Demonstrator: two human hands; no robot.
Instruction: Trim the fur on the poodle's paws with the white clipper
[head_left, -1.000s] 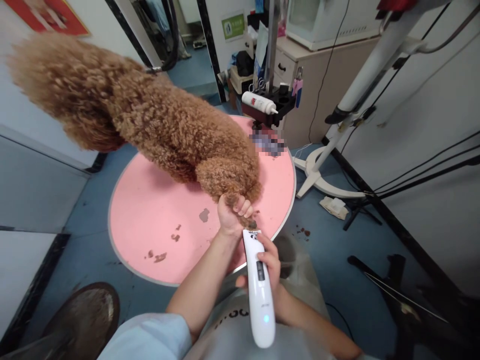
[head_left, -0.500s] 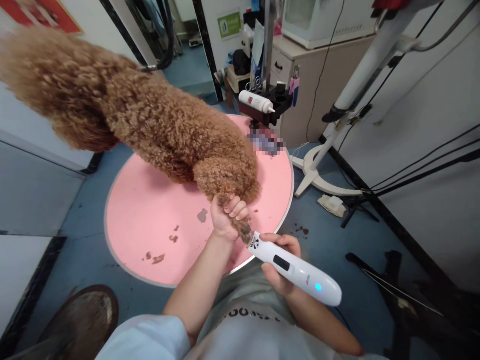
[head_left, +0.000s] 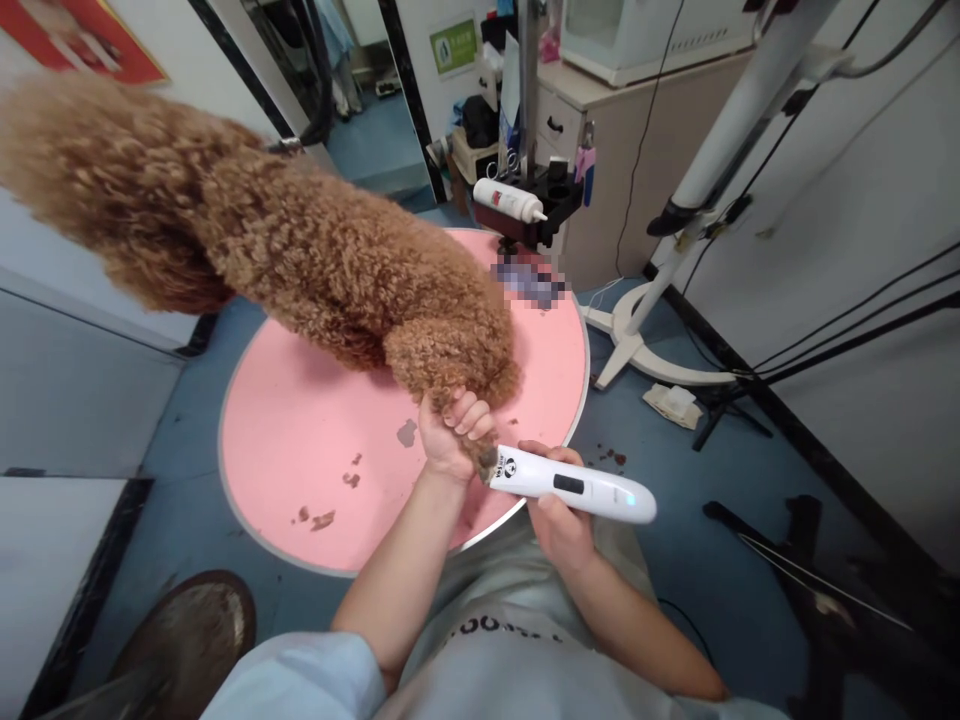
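A curly brown dog (head_left: pixel 352 260) stands on a round pink table (head_left: pixel 277 400), its rear toward me and its head at the far left. My left hand (head_left: pixel 452 435) is closed around the lower part of a hind leg, and the paw (head_left: pixel 486 462) sticks out past my fingers. In my right hand (head_left: pixel 561 520) lies a white hair clipper (head_left: pixel 600 495), gripped around its body, with a blue light lit near its rear end. The clipper's blade end is against or right beside the paw; I cannot tell whether it touches.
Tufts of cut hair (head_left: pixel 322 520) lie on the table. A holder (head_left: pixel 551 205) at the far edge carries a white bottle (head_left: pixel 510 200), scissors and pink-handled clippers (head_left: pixel 585 165). A white stand (head_left: pixel 637 330) is to the right, a round stool (head_left: pixel 187 640) at lower left.
My right hand has turned the clipper from a downward slant to nearly level, its rear end swinging up. My left hand keeps its hold on the leg. The view has shifted slightly.
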